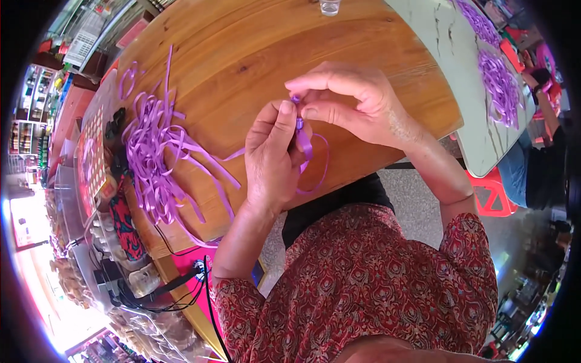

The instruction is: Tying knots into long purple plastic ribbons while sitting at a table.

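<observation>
Above the wooden table [224, 78], my two hands meet around a purple ribbon [305, 148]. My left hand [272, 148] pinches it between thumb and fingers, near a small dark purple knot or bead too small to make out. From there the ribbon hangs in a loop below the fingers. Touching the same spot is the thumb of my right hand [357, 103], while its index finger arches over the top; the fingertips come close together at the ribbon. A strand runs left from my left hand toward a loose pile of purple ribbons [151, 157] on the table.
A clear cup [330, 7] stands at the far table edge. Right of it, a pale marbled table [478, 145] bears more purple ribbon bundles [499, 85]. A red stool [496, 193] and another person [538, 169] are beyond. Black cables [163, 296] and packed goods line the left.
</observation>
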The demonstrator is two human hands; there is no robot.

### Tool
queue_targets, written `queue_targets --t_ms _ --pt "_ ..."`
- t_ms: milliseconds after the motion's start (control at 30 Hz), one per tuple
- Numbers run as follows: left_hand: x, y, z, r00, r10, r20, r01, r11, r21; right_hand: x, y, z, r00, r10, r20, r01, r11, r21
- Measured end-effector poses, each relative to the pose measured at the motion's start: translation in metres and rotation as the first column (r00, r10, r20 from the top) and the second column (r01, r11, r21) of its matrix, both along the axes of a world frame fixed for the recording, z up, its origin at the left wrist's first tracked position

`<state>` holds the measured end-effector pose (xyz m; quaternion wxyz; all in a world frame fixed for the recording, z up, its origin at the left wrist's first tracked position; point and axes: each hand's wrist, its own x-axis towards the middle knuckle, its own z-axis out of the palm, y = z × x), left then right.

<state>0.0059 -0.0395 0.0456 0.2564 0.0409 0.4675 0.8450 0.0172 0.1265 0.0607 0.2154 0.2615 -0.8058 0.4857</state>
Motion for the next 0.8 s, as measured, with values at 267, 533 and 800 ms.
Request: queue_targets --t_ms 267,533,800 --pt "-0.015 -0.017 -0.012 1.0 0.0 0.028 0.0 1.0 0.015 -0.017 -0.012 -0.019 0.999 -0.018 0.043 0.018 1.0 -0.012" --pt "-0.021 -0.014 -0.018 0.996 0.069 0.049 -0.064 0.993 -0.096 -0.028 -0.016 -0.026 0.999 0.023 0.043 -0.026 0.998 0.057" --pt "-0.027 -0.018 -0.033 0.973 0.199 -0.116 -0.184 0.975 0.126 -0.013 -0.033 -0.031 0.989 -0.121 0.088 0.12 0.993 0.019"
